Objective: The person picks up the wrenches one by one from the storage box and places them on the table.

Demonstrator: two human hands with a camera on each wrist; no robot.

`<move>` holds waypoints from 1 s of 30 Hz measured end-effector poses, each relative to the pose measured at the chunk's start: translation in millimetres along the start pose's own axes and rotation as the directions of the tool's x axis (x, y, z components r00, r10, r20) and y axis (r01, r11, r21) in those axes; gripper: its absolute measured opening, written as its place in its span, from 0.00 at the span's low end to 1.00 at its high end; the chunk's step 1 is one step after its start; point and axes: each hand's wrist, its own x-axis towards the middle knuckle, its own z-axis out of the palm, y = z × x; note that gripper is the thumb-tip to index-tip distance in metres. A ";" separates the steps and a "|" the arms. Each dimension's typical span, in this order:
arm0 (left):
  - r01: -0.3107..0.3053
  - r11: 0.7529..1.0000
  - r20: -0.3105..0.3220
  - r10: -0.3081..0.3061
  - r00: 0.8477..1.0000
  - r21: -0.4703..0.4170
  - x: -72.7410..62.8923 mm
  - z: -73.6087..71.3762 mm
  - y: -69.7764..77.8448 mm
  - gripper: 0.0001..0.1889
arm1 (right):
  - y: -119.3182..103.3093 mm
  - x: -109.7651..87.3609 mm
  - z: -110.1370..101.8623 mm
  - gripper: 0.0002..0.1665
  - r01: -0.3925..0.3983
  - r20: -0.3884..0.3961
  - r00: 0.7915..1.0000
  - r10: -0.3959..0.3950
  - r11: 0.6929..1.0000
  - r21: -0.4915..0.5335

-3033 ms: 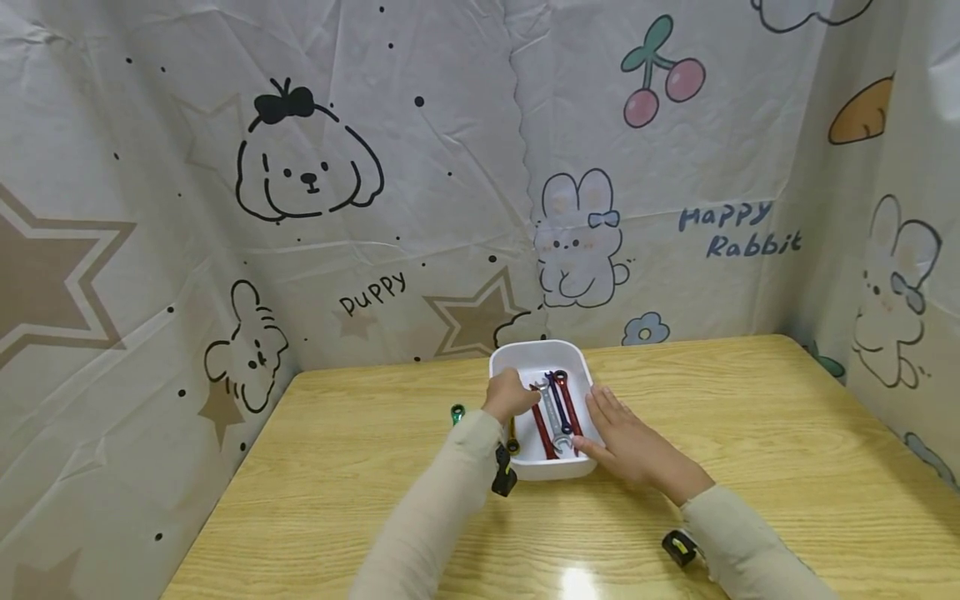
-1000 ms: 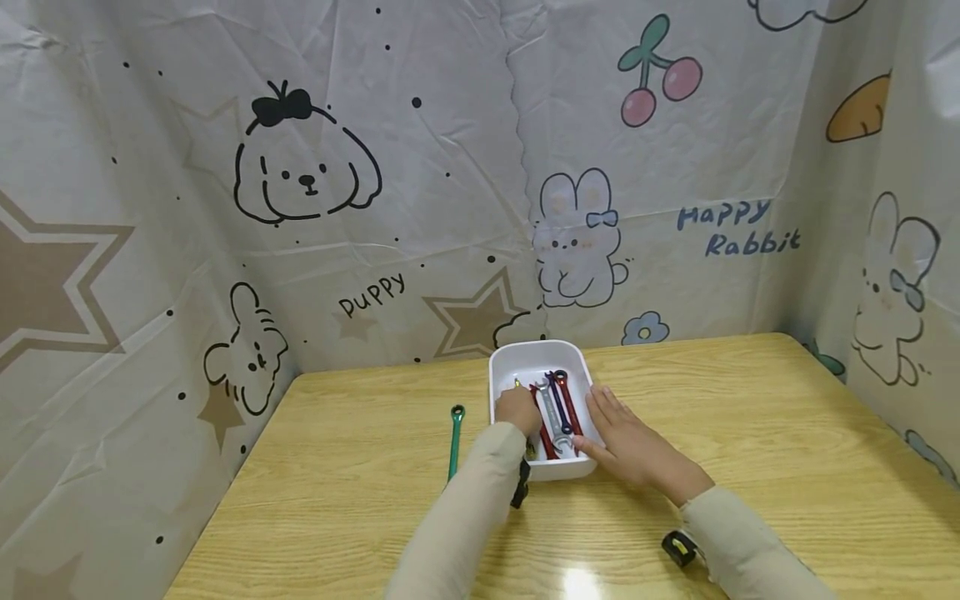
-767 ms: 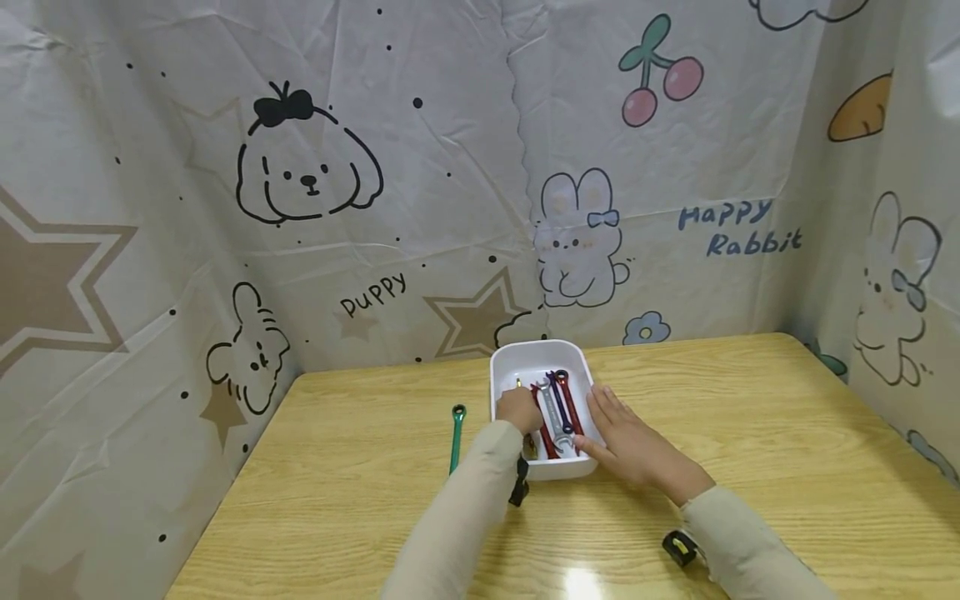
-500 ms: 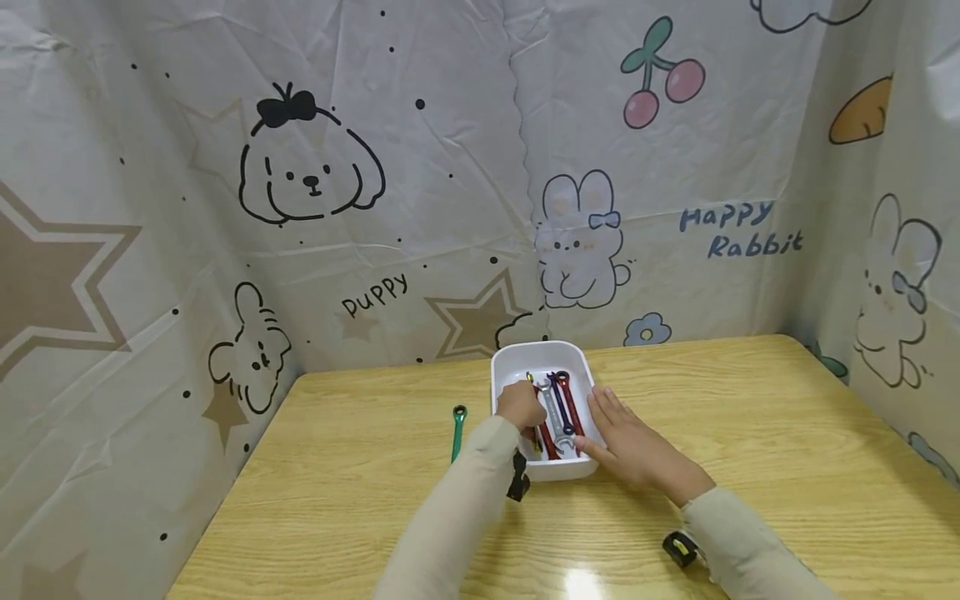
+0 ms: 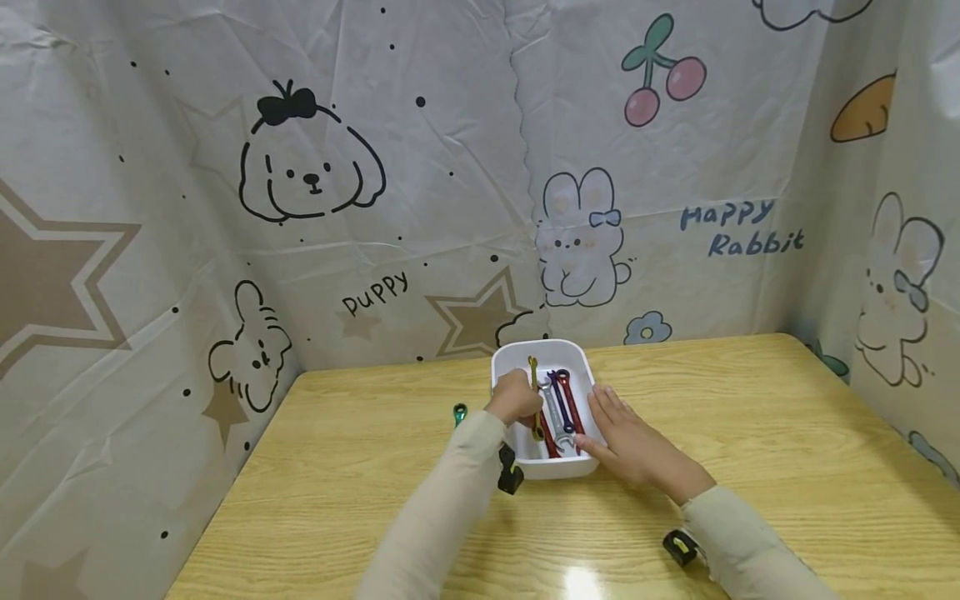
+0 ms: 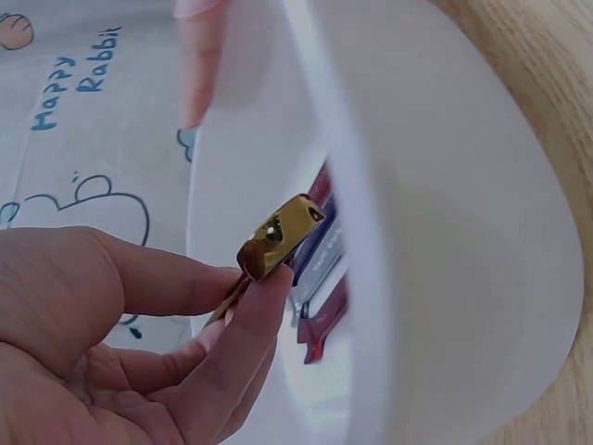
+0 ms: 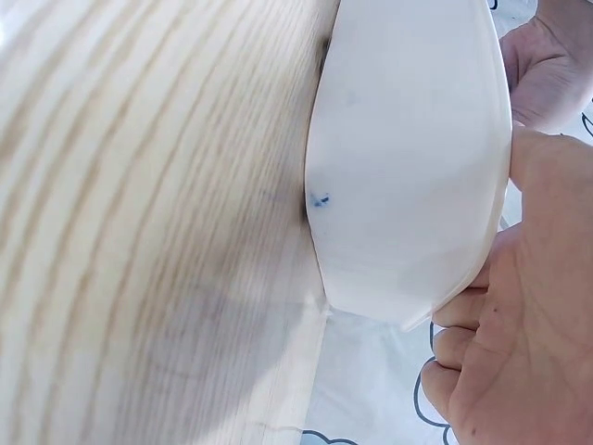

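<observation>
My left hand (image 5: 513, 396) is over the left side of the white plastic box (image 5: 546, 471). Thumb and fingers pinch a gold ratchet wrench (image 6: 278, 236), whose ring end points toward the left wrist camera. In the head view it stands above the box floor, left of the other wrenches. Those lie side by side lengthwise: a red wrench (image 5: 547, 437), a silver open-end wrench (image 5: 553, 412), a purple wrench (image 5: 561, 404) and a red ratchet wrench (image 5: 570, 400). Along the right rim my right hand (image 5: 630, 437) rests with its fingers straight against the box wall.
On the wooden table (image 5: 337, 467), left of the box, lies a green ratchet wrench (image 5: 460, 412), mostly covered by my left sleeve. A printed cloth (image 5: 450, 167) hangs behind the table and along both sides.
My left hand reached down into the box, took hold of the gold wrench, then raised it and drew back slightly. My left sleeve covers more of the green wrench. The right hand stays put.
</observation>
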 end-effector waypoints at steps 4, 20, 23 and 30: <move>0.035 0.982 0.033 -0.029 0.999 -0.184 1.5 -5.3 -2.7 0.05 | -0.4 -0.3 -0.6 0.47 0.001 -0.002 1.000 -0.001 1.000 0.004; 0.052 0.916 0.045 -0.037 0.998 -0.397 -0.5 -32.7 -15.7 0.12 | -2.0 -1.4 -1.2 0.47 -0.012 0.006 1.000 0.012 1.000 0.019; 0.060 0.908 0.044 -0.045 0.998 -0.415 -2.0 -40.1 -17.9 0.11 | -1.7 -1.5 -1.1 0.48 -0.016 0.009 1.000 0.016 1.000 0.013; 0.070 0.897 0.041 -0.059 0.997 -0.437 -9.1 -54.5 -29.3 0.06 | -1.0 -1.1 0.0 0.48 -0.023 0.007 1.000 0.023 1.000 0.007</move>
